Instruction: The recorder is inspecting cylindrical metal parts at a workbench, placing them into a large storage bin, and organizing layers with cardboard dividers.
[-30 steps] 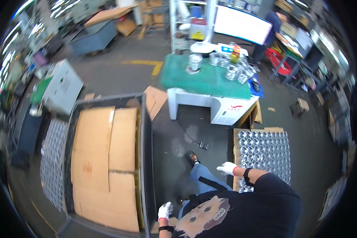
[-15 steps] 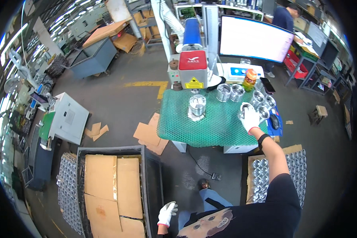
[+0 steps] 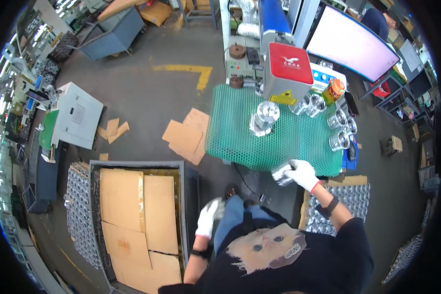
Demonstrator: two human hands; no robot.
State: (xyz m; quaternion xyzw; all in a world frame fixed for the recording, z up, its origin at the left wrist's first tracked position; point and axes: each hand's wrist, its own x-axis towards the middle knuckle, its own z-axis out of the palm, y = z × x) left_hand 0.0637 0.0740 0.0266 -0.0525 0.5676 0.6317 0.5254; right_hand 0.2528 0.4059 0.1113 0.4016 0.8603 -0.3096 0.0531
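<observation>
My right hand (image 3: pixel 304 175), in a white glove, grips a shiny metal piston (image 3: pixel 281 174) at the near edge of the green mesh mat (image 3: pixel 230 115). Its fingers close on the piston's side. My left hand (image 3: pixel 210 216), also gloved, is beside my leg near the black bin, with nothing in it and the fingers loosely stretched. On the mat one piston (image 3: pixel 267 115) stands upright on a small base, left of the red-topped laser head (image 3: pixel 290 63). Several more pistons (image 3: pixel 339 140) stand along the mat's right side.
An orange-capped bottle (image 3: pixel 334 91), a phone (image 3: pixel 351 104) and a mouse (image 3: pixel 352 151) lie at the table's right. Behind is a monitor (image 3: pixel 353 41). A cardboard-topped black bin (image 3: pixel 181 176) stands at left; trays of pistons (image 3: pixel 350 198) flank me. Another person (image 3: pixel 376 23) is far right.
My right hand has lifted a piston from the group at right and brought it toward me. My left hand has risen slightly. The view has shifted and tilted.
</observation>
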